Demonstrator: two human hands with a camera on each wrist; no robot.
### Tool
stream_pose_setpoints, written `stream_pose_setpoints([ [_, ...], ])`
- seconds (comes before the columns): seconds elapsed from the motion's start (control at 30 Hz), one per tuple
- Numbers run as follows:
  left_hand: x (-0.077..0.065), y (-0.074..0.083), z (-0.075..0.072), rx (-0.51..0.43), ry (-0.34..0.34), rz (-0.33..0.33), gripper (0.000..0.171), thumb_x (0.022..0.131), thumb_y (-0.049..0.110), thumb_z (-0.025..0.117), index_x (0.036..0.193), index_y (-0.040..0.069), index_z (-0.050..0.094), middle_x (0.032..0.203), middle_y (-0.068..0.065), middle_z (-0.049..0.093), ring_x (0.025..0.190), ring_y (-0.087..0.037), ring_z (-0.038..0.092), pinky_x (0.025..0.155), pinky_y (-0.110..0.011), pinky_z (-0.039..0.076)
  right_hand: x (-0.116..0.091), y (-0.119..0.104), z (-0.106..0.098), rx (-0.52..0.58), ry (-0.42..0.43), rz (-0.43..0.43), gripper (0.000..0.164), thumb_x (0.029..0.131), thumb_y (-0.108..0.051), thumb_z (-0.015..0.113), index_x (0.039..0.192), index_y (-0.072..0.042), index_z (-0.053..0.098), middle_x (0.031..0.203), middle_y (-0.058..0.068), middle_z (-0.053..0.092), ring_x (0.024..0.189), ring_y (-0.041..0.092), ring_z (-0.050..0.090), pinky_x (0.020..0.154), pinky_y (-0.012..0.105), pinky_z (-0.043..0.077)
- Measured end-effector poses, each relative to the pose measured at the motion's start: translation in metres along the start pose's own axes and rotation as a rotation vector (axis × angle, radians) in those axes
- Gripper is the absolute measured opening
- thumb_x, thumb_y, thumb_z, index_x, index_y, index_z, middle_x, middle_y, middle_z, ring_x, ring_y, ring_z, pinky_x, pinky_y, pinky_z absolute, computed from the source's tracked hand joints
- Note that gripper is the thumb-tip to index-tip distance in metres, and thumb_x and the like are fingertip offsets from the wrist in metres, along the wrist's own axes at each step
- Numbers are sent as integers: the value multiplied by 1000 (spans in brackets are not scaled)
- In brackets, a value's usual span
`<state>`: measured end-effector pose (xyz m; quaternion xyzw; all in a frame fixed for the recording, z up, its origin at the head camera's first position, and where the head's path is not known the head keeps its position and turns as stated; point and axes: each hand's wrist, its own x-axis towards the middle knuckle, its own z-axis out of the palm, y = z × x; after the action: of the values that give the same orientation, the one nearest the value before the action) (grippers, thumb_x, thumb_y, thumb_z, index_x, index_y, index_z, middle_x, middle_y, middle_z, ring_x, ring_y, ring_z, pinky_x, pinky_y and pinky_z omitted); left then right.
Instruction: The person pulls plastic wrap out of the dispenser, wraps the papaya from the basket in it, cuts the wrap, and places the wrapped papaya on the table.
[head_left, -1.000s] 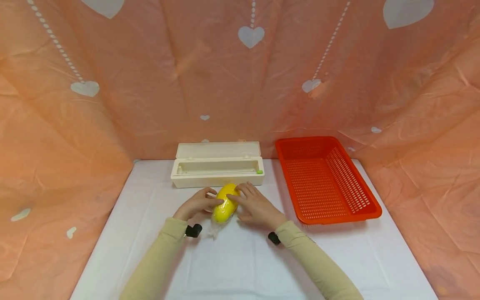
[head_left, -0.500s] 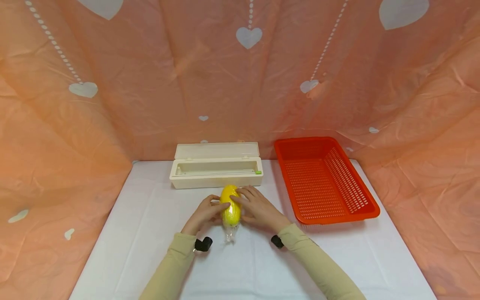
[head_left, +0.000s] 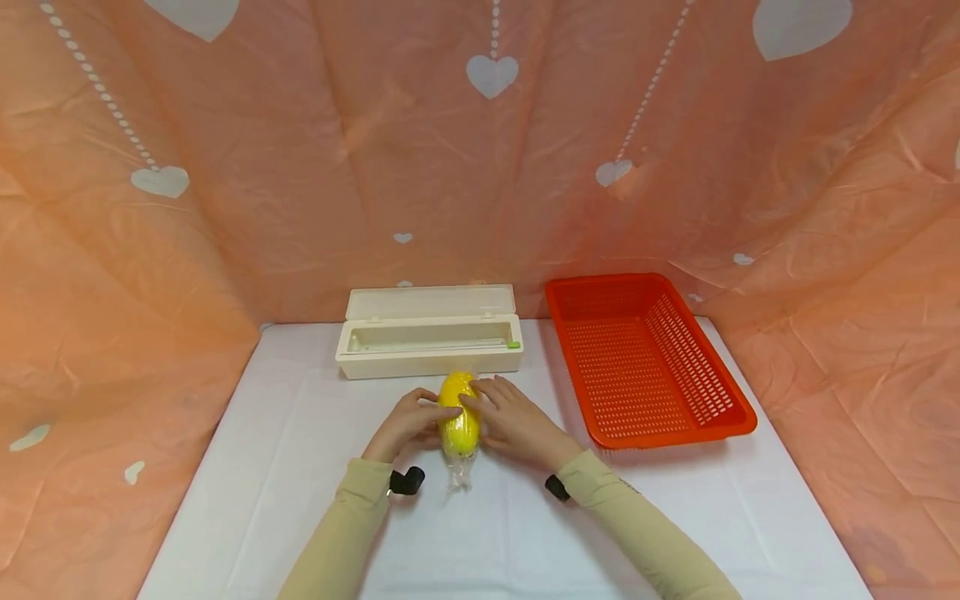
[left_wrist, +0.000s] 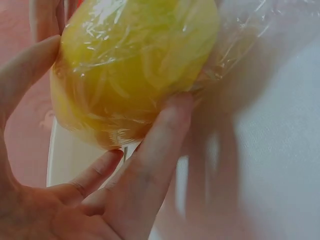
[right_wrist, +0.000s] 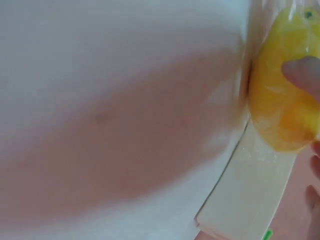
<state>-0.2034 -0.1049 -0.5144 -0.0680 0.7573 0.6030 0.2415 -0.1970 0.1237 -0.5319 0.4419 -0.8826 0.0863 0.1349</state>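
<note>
A yellow oval fruit (head_left: pixel 459 435), loosely wrapped in clear plastic, is between both hands at mid-table. Its twisted plastic tail points toward the person. My left hand (head_left: pixel 407 423) holds the fruit's left side, its thumb lying across the top. On the other side my right hand (head_left: pixel 528 427) grips it, fingers over the far end. The left wrist view shows the wrapped fruit (left_wrist: pixel 135 65) close up, with the left hand's fingers (left_wrist: pixel 160 145) against the wrap. In the right wrist view, a small dark spot shows on one end of the fruit (right_wrist: pixel 275 105).
Just beyond the fruit stands a long cream box (head_left: pixel 427 364) with its lid raised and a green tab (head_left: pixel 513 345) at its right end. A red perforated basket (head_left: pixel 577 375) sits at the right. A peach curtain (head_left: pixel 337 208) surrounds the white-covered table (head_left: pixel 300 417).
The fruit has turned from a slant to nearly straight toward the person. My left hand has shifted right and slightly nearer with it; the right hand has barely moved.
</note>
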Motion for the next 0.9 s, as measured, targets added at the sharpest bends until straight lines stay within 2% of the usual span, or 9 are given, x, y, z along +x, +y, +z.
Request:
stream_pose_setpoints([
  [0.1, 0, -2, -1, -16, -15, 1, 71, 74, 35, 83, 120, -4, 46, 101, -19, 62, 78, -25, 66, 70, -37, 57, -4, -5, -4, -64, -11, -68, 71, 84, -23, 74, 145, -15, 39, 142, 11, 41, 135, 27, 32, 116, 40, 12],
  [0.2, 0, -3, -2, -19, -21, -6, 70, 75, 34, 82, 121, -4, 45, 101, -20, 61, 79, -26, 66, 70, -37, 57, -8, -10, -7, -181, -23, -186, 70, 85, -23, 73, 146, -17, 39, 145, 9, 40, 135, 28, 32, 116, 40, 14],
  [0.33, 1, -2, -2, 7, -13, -8, 72, 74, 35, 82, 121, -4, 44, 100, -20, 61, 79, -25, 65, 68, -36, 57, -10, -20, -8, -348, -68, -362, 63, 90, -20, 64, 147, -18, 38, 152, 5, 32, 140, 27, 25, 116, 41, 13],
  [0.43, 2, -1, -2, 17, -4, -12, 74, 73, 36, 83, 122, -4, 44, 99, -20, 61, 77, -25, 65, 66, -34, 57, -9, -29, -7, -396, -116, -446, 59, 95, -19, 56, 150, -19, 33, 156, 2, 24, 143, 26, 16, 116, 40, 11],
  [0.53, 3, 0, -2, 16, 5, -13, 74, 73, 35, 84, 122, -4, 45, 99, -19, 60, 77, -25, 64, 65, -33, 57, -8, -35, -4, -405, -151, -481, 56, 100, -26, 48, 152, -20, 28, 157, -1, 21, 144, 23, 11, 116, 39, 8],
  [0.6, 3, 1, -2, 8, 3, -13, 71, 74, 33, 83, 121, -4, 45, 100, -20, 59, 79, -26, 64, 66, -33, 57, -7, -37, 0, -404, -166, -497, 55, 100, -24, 47, 152, -19, 27, 156, -1, 23, 144, 22, 12, 116, 40, 6],
  [0.7, 3, 1, -2, 7, 1, -7, 69, 75, 32, 82, 120, -5, 46, 103, -21, 59, 82, -27, 64, 69, -34, 56, -7, -38, 5, -412, -161, -522, 53, 99, -18, 46, 151, -20, 31, 151, -1, 34, 142, 20, 21, 116, 42, 6],
  [0.8, 3, 0, -1, -2, -3, -4, 67, 77, 31, 80, 119, -6, 45, 104, -22, 58, 83, -27, 65, 71, -37, 56, -6, -39, 10, -419, -143, -537, 54, 95, -12, 51, 147, -23, 38, 143, -1, 45, 138, 21, 29, 116, 44, 7],
  [0.9, 3, 0, 0, -18, -2, -7, 65, 77, 30, 80, 118, -6, 44, 103, -22, 59, 82, -26, 65, 70, -37, 57, -4, -40, 15, -435, -127, -538, 45, 94, -11, 52, 137, -22, 47, 134, 0, 49, 134, 21, 33, 116, 44, 7],
])
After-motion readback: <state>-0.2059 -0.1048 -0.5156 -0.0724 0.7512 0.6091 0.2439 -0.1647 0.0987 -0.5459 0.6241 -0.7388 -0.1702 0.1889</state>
